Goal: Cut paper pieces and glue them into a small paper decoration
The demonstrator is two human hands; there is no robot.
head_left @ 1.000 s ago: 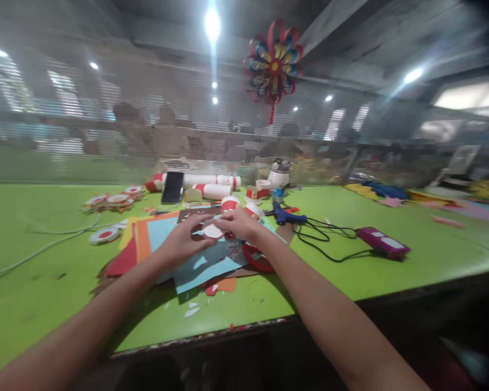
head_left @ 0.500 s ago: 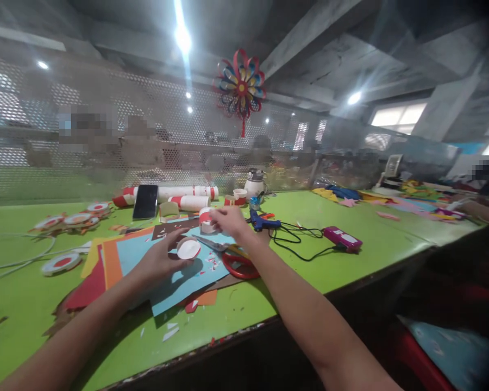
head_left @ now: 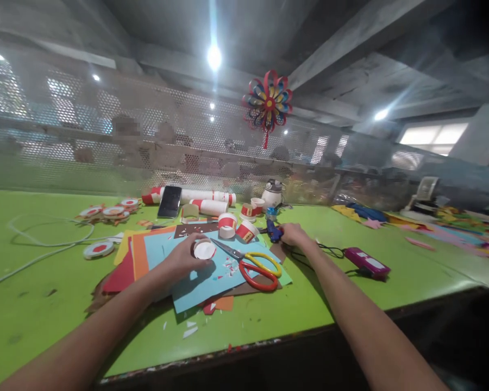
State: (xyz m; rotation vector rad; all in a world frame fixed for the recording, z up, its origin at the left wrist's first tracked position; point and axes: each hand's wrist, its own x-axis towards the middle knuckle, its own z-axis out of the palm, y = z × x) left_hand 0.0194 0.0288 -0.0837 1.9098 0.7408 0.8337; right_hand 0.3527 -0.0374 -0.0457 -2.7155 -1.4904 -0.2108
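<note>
My left hand [head_left: 185,256] is closed around a small white paper ring [head_left: 204,250], holding it just above a light blue paper sheet [head_left: 199,271]. My right hand [head_left: 294,234] reaches to the right and is closed on the blue glue gun [head_left: 274,231], whose black cord [head_left: 330,250] trails off to the right. Scissors [head_left: 252,266] with red and yellow handles lie on the blue sheet between my hands. Two red-banded white paper rings [head_left: 227,224] stand just beyond the scissors.
Coloured paper sheets [head_left: 138,252] lie stacked on the green table [head_left: 44,304]. A phone [head_left: 170,201] leans on red-and-white paper tubes [head_left: 206,196] at the back. Round paper discs [head_left: 100,249] and a white cable [head_left: 36,244] lie left. A magenta box [head_left: 367,262] sits right. A paper pinwheel [head_left: 268,103] hangs above.
My right hand let go of the red-banded ring, moved right and closed on the glue gun. My left hand kept the white ring. The view swung a little.
</note>
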